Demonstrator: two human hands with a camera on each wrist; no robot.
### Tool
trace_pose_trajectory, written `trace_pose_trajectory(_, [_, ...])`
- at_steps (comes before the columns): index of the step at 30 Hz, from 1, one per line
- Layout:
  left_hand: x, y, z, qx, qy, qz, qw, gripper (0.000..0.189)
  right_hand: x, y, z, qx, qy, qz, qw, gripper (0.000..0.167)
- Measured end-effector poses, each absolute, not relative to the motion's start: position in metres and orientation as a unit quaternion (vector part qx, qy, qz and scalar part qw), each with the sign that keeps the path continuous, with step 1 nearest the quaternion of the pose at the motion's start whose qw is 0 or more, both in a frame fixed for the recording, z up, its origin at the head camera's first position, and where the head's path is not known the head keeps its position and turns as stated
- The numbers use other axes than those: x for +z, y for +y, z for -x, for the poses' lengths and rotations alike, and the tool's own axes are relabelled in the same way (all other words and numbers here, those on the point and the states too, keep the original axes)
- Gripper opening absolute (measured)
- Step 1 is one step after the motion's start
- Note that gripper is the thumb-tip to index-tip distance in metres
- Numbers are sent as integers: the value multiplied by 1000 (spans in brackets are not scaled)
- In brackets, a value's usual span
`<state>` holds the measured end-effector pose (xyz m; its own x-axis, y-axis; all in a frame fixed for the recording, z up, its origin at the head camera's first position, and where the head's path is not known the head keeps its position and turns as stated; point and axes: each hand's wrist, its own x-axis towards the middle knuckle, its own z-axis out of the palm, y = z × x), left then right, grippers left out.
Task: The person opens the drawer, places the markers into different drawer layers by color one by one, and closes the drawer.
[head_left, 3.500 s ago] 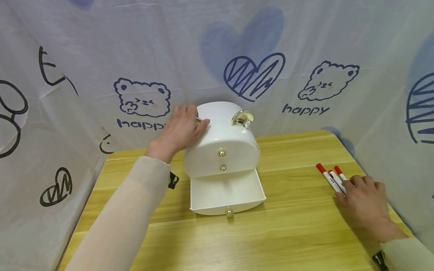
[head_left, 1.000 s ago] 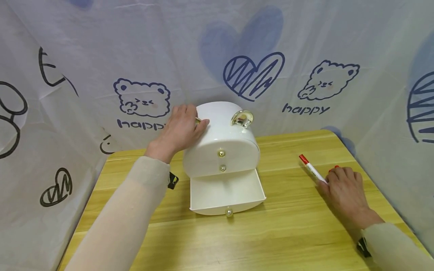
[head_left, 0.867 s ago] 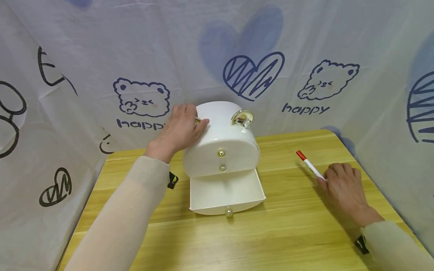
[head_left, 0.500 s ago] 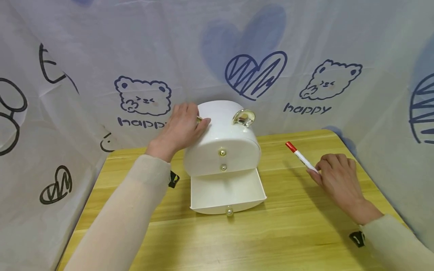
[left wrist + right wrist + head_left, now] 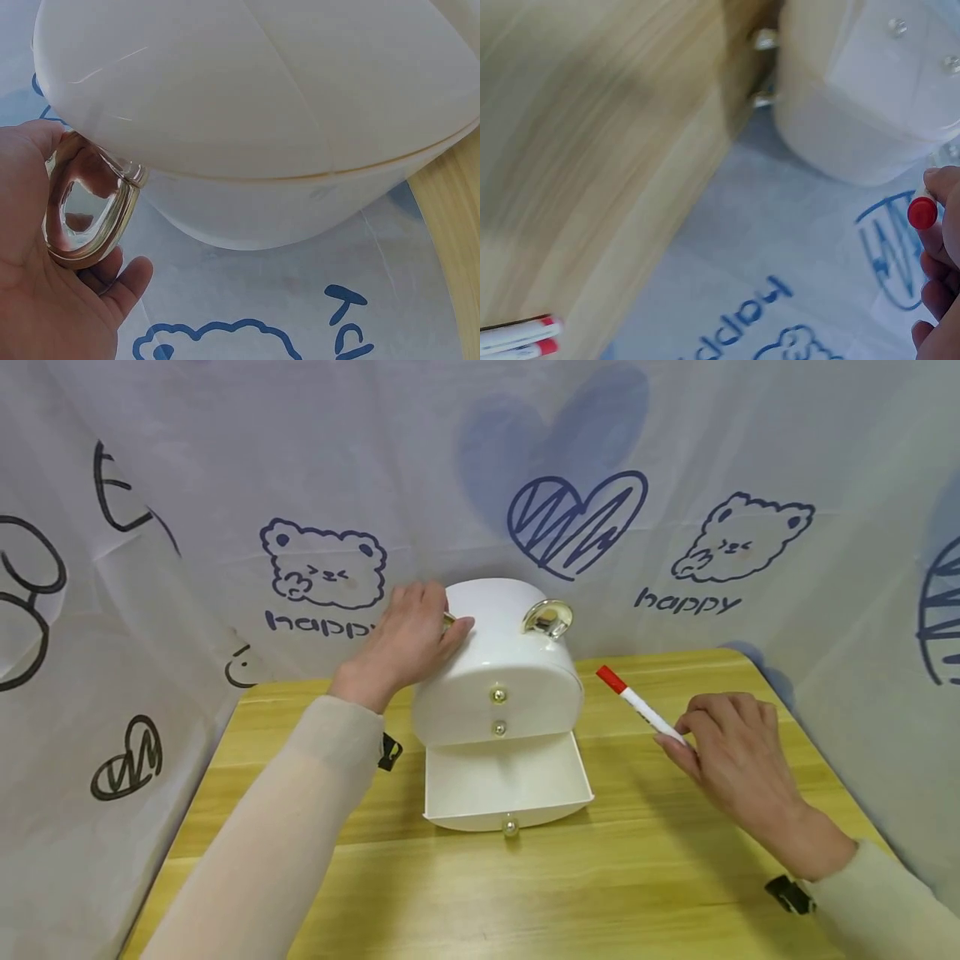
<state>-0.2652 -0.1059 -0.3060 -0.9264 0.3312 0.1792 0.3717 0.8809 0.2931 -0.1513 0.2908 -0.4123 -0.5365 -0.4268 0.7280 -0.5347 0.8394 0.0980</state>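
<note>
My left hand (image 5: 412, 639) grips one gold ear-shaped piece (image 5: 126, 214) on top of a white rounded drawer box (image 5: 487, 631); the left wrist view shows thumb and fingers around it. The box's lowest drawer (image 5: 502, 777) is pulled out, its inside bare, with a pearl-like knob (image 5: 511, 826) on its front. To the right of the box, my right hand (image 5: 738, 760) pinches a white marker with a red cap (image 5: 648, 710) near its lower end. The cap points up and left, toward the box, and the marker is raised over the table.
Two more white markers (image 5: 517, 334) with red ends lie on the wooden table (image 5: 585, 893), seen in the right wrist view and hidden by the right hand in the head view. A second gold ear (image 5: 529, 617) tops the box. Printed cloth (image 5: 450, 468) closes off the back and sides.
The right hand has picked up one marker from the group at the right and carried it up and left toward the box. The left hand keeps its grip; the drawer stays out.
</note>
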Motion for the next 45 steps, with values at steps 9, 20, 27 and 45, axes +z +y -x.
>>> trace_pose_trajectory(9, [-305, -104, 266, -157, -970, 178, 57, 40, -402, 252, 142, 97, -860, -322, 385, 61])
trace_pose_trajectory(20, [-306, -104, 266, -158, -971, 173, 50, 40, -427, 202, 144, 66, -874, -376, 301, 59])
trace_pose_trajectory(27, [-304, -104, 265, -157, -971, 172, 50, 40, -443, 192, 147, 12, -900, -367, 234, 41])
trace_pose_trajectory(45, [-305, -105, 266, -161, -970, 174, 54, 39, -460, 167, 158, 10, -937, -252, 241, 42])
